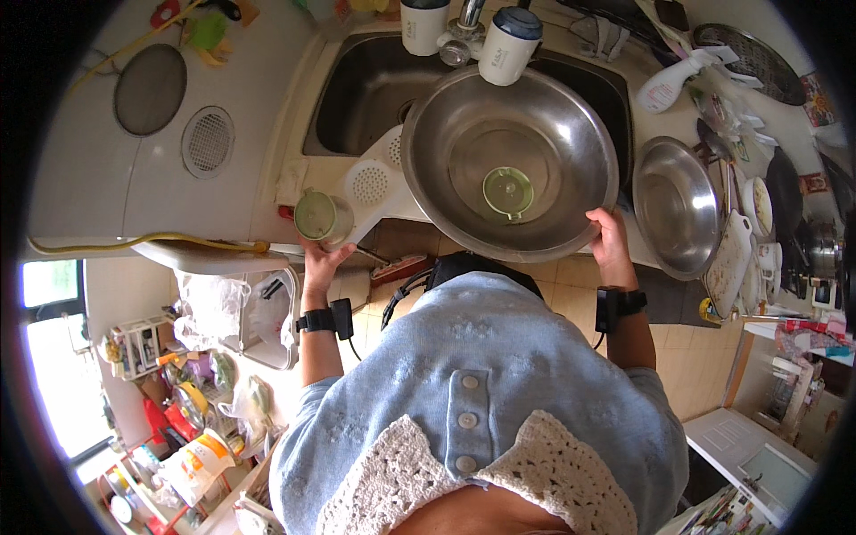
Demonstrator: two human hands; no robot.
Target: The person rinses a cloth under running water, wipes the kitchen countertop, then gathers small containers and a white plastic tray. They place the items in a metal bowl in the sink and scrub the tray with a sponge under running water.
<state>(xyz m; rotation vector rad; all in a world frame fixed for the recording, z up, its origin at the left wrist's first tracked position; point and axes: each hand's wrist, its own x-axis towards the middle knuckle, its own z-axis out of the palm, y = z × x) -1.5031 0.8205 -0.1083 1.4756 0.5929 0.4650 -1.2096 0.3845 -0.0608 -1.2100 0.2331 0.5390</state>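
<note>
My left hand [322, 262] is at a clear cylindrical container with a green lid [324, 216], which is near the counter's left front edge; the fingers behind it are partly hidden. A large stainless steel basin [435, 194] sits tilted over the double sink and the counter edge. My right hand [610, 235] grips its right rim, the thumb over the edge. Inside the basin, on its bottom, lies a round green plastic lid [508, 192] with clip tabs. A white perforated plastic board [370, 182] lies between the container and the basin, partly under the basin.
Behind the basin stands a faucet [468, 30] with white filter units [509, 50]. The left sink bowl [361, 100] is partly uncovered. To the right are a smaller steel basin [675, 207], a white spray bottle [669, 83], a cutting board [727, 264] and pans.
</note>
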